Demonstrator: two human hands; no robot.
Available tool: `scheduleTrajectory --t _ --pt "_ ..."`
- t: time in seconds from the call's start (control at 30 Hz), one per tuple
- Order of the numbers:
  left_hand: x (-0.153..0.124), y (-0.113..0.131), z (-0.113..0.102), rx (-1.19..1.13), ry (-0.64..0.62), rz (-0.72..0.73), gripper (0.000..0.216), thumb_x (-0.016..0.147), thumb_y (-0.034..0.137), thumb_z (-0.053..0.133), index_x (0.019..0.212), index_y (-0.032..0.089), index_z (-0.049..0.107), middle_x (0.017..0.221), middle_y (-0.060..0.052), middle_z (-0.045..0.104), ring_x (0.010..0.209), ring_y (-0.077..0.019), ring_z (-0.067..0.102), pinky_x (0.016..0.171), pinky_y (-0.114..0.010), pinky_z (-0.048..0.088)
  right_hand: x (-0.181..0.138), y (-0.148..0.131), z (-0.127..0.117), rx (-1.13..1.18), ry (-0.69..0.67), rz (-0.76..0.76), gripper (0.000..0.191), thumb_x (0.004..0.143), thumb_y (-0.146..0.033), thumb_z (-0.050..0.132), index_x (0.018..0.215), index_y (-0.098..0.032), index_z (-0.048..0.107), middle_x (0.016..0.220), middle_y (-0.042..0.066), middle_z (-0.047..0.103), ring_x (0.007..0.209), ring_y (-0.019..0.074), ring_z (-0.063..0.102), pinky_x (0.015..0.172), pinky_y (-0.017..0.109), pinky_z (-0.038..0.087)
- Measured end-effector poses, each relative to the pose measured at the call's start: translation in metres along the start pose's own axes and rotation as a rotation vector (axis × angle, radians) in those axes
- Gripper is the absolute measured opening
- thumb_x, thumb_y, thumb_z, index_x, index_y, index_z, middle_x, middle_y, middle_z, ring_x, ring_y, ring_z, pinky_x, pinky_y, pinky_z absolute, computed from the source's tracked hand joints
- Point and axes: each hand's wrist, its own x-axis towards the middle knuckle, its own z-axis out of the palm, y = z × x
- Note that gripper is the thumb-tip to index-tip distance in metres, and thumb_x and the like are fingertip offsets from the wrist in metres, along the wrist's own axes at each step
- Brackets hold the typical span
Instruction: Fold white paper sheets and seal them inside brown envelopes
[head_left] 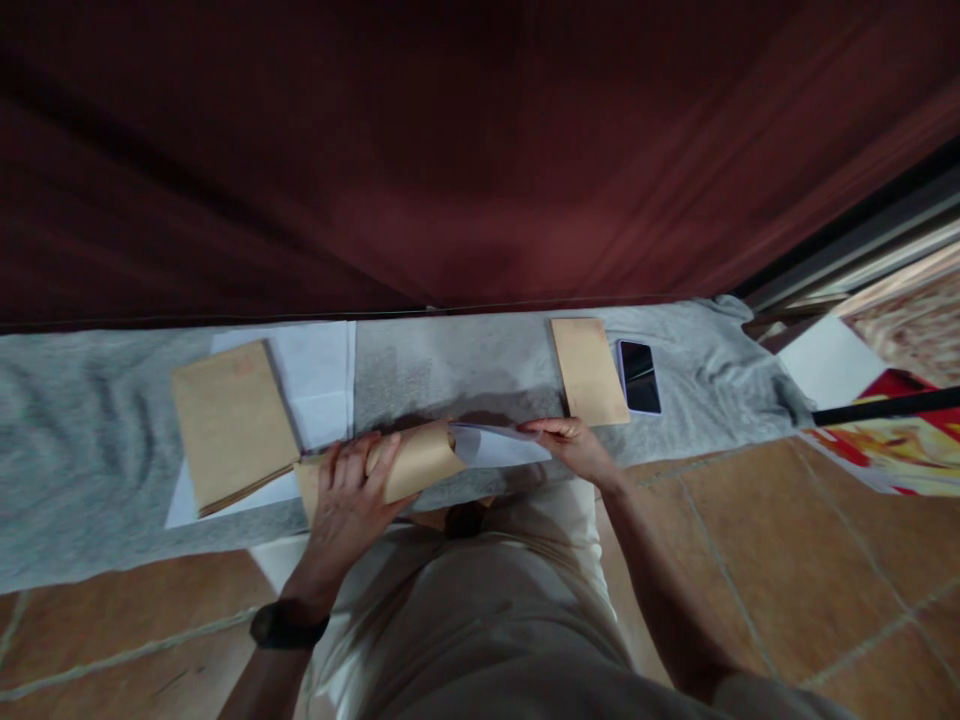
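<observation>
A brown paper envelope point(424, 455) lies crosswise in front of me, its right end bulging open. My left hand point(352, 490) grips it from above, fingers curled over its left part. A folded white paper point(499, 446) sits partly inside the envelope's mouth, its right portion outside. My right hand point(566, 440) pinches the outer end of that paper between thumb and fingers. How far the paper reaches inside is hidden. Left of my left hand, a stack of brown envelopes point(232, 425) rests on white sheets point(319, 385).
A grey cloth point(450, 355) covers the narrow surface. Another brown envelope point(590, 370) lies on the right, beside a phone point(639, 377). A dark red curtain point(480, 200) hangs along the far edge. A colourful printed bag point(892, 440) and a black bar point(885, 407) are at far right.
</observation>
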Motion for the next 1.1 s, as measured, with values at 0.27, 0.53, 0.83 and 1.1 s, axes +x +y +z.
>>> scheduleTrajectory --t 0.27,0.53,0.83,1.1 --pt "0.002 0.0 -0.001 -0.001 -0.009 0.017 0.091 0.088 0.045 0.073 0.163 0.017 0.029 0.145 -0.027 0.055 0.135 -0.0421 0.053 0.117 -0.065 0.034 -0.001 0.0 0.015 -0.162 -0.04 -0.005 0.045 0.092 -0.056 0.06 0.064 -0.021 0.065 0.057 -0.004 0.049 0.054 0.0115 0.044 0.053 0.024 0.035" --pt "0.004 -0.002 0.003 -0.053 -0.051 0.022 0.094 0.084 0.047 0.076 0.161 0.017 0.031 0.148 -0.026 0.053 0.137 -0.0426 0.052 0.12 -0.065 0.031 0.001 0.005 0.047 -0.203 -0.007 -0.067 0.044 0.093 -0.051 0.058 0.06 -0.023 0.055 0.06 -0.002 0.051 0.057 0.0138 0.046 0.055 0.026 0.035" --pt "0.006 0.001 0.006 -0.052 -0.068 0.062 0.095 0.085 0.048 0.075 0.162 0.014 0.031 0.148 -0.028 0.051 0.139 -0.043 0.049 0.121 -0.065 0.028 0.005 0.016 0.094 -0.433 -0.029 -0.088 0.026 0.094 -0.021 0.055 0.068 -0.023 0.06 0.083 0.002 0.063 0.07 0.0145 0.058 0.066 0.024 0.045" --pt "0.007 0.0 0.008 -0.063 -0.072 0.06 0.095 0.086 0.052 0.074 0.162 0.014 0.03 0.147 -0.028 0.052 0.139 -0.043 0.049 0.121 -0.065 0.029 0.008 0.024 0.106 -0.435 0.124 -0.071 0.02 0.095 -0.014 0.051 0.091 -0.023 0.068 0.089 0.003 0.068 0.077 0.0173 0.063 0.076 0.027 0.052"
